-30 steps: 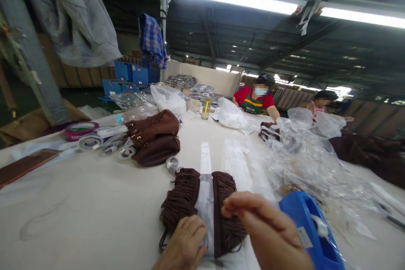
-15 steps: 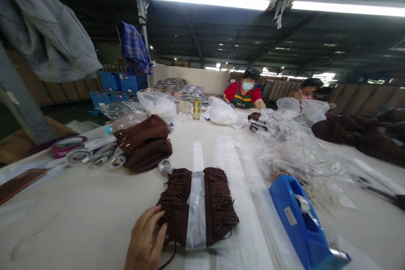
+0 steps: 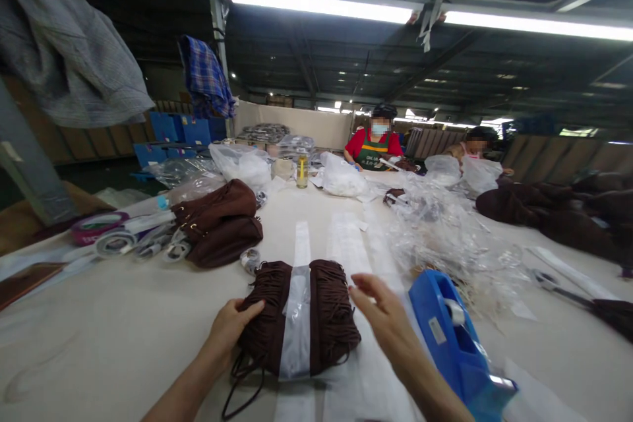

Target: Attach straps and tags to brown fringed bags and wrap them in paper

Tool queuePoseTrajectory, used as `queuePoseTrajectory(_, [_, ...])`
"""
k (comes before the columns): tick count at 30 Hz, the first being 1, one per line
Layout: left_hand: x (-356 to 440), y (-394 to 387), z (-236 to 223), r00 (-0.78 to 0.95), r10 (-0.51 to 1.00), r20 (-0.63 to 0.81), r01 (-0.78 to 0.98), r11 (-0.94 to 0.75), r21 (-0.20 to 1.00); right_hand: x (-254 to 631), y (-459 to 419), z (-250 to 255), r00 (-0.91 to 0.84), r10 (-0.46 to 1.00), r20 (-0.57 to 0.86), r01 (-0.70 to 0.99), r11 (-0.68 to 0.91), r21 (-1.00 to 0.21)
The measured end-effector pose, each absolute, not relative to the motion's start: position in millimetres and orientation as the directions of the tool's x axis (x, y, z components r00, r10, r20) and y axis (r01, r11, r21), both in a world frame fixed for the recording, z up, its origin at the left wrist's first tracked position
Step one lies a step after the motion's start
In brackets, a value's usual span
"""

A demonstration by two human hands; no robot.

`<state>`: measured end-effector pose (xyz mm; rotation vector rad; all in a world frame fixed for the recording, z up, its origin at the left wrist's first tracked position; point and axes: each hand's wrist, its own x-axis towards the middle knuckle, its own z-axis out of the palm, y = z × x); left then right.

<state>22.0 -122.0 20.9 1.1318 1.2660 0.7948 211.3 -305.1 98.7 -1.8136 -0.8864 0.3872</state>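
Toward the near edge of the table, my left hand grips the fringed brown bundle; my right hand, apart, fingers loose, hovers just beside it

Left hand on the fringed bundle: I've got matt, suede-look, rough. Band across it: glossy, smooth plastic. From bundle, 3 o'clock: tape dispenser, smooth plastic. 2 o'clock: clear film, shiny, crinkled.

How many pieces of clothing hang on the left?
2: a grey garment at the upper left, partly out of frame, and a blue plaid garment to its right, beside a metal post. More could be hidden behind them.
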Motion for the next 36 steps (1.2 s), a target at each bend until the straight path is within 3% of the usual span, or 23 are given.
queuePoseTrajectory(2, [25.6,-121.7,24.8,0.230,0.907,-0.354,0.103,0.339,0.935,216.9,-288.9,72.1,0.721,0.693,-0.014,0.401,-0.433,-0.808])
queuePoseTrajectory(6, [31.6,-119.7,27.6,0.294,0.870,-0.395,0.067,0.394,0.917,228.2,-263.4,25.3,0.756,0.646,-0.106,0.362,-0.548,-0.754])
queuePoseTrajectory(12, [25.3,-113.4,43.7,0.307,0.901,-0.307,-0.003,0.323,0.946,229.6,-255.8,32.4,0.754,0.653,-0.069,0.358,-0.497,-0.791])
queuePoseTrajectory(17, [-20.1,-129.2,52.6,0.345,0.900,-0.266,0.042,0.269,0.962,204.9,-283.8,22.7,0.684,0.728,-0.048,0.248,-0.294,-0.923])
queuePoseTrajectory(23, [-62.5,-154.4,19.9,0.341,0.877,-0.339,0.200,0.285,0.938,177.8,-307.6,-10.4,0.588,0.783,-0.201,0.112,-0.324,-0.939])
queuePoseTrajectory(27, [-56.5,-145.4,45.8,0.328,0.812,-0.482,0.161,0.454,0.876,176.9,-292.3,27.9,0.528,0.789,-0.313,-0.184,-0.253,-0.950])
queuePoseTrajectory(30, [-44.9,-128.4,83.2,0.350,0.812,-0.468,0.073,0.474,0.877,180.3,-272.5,76.0,0.534,0.780,-0.326,-0.291,-0.192,-0.937])
queuePoseTrajectory(36, [-29.4,-102.7,152.8,0.346,0.871,-0.348,-0.078,0.396,0.915,188.1,-241.4,161.4,0.592,0.782,-0.197,-0.274,-0.035,-0.961])
